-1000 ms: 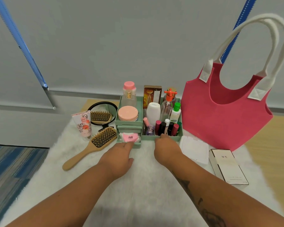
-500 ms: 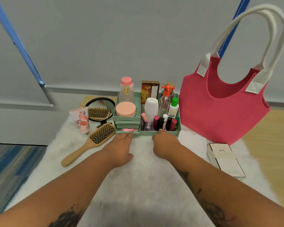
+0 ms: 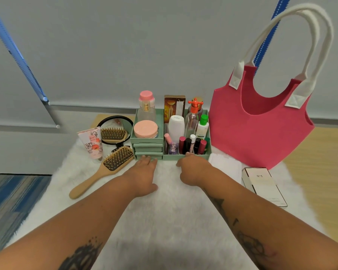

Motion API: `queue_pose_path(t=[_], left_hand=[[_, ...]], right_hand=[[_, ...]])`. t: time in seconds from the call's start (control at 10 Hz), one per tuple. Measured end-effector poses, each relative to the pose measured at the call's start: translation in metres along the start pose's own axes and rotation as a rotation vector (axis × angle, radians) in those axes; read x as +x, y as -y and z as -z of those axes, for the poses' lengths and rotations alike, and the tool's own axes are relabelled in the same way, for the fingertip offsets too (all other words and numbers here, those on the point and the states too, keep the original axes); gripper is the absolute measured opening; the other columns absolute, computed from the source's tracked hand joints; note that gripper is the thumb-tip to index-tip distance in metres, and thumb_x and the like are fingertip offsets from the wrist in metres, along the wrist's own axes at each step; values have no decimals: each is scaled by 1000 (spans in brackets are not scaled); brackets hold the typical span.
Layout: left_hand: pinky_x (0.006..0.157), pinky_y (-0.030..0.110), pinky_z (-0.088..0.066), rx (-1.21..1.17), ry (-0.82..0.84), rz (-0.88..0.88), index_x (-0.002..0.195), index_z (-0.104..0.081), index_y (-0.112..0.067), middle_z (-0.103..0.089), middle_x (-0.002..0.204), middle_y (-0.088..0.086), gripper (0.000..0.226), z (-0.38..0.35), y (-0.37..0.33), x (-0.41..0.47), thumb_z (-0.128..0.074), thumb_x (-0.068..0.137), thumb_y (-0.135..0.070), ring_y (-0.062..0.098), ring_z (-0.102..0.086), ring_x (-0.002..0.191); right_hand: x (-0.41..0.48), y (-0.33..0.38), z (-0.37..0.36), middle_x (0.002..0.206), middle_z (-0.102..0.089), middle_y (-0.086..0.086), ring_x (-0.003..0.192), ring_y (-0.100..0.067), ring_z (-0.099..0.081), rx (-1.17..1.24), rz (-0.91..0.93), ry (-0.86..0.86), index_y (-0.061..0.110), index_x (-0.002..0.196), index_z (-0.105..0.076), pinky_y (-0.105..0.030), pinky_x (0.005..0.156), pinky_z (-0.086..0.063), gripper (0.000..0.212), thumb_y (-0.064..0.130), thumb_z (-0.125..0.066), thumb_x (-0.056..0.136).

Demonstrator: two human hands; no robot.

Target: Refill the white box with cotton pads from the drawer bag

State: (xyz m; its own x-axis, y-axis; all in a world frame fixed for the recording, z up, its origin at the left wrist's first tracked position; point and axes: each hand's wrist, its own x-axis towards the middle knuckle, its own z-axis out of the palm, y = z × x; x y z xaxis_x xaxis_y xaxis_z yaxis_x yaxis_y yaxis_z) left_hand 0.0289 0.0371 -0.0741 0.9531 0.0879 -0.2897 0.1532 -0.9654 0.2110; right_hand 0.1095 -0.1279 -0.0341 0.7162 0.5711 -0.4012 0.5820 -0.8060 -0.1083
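Left hand, fingers loosely spread and holding nothing, touches the bottom drawer, pushed flush; right hand, curled and holding nothing, steadies the green organizer. White box sits just right.

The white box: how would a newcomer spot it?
Find the pink tote bag on the fluffy white rug. The white box lies flat at its foot, right of the green organizer. Unlike the neighbouring perfume carton, it is plain, unprinted.
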Motion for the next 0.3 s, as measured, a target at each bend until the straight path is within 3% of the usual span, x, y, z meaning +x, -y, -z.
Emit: queue_pose_path(t=[0.2,0.3], left_hand=[[116,35,-15,-23,-13,1,149,-12,-15,-12,158,10,87,14,6,-4,-61,83,-45,26,-12,144],[114,34,-21,-35,23,0,148,-18,-17,-22,156,8,85,20,12,-11,-60,82,-47,24,-22,141]], right_hand=[[1,-6,5,153,-34,-11,137,-27,-39,116,3,-2,19,144,-42,-37,110,-38,54,12,-50,91],[-2,-10,6,156,-31,-8,140,-27,-35,223,-9,-4,21,147,-36,-35,113,-34,58,12,-49,91]])
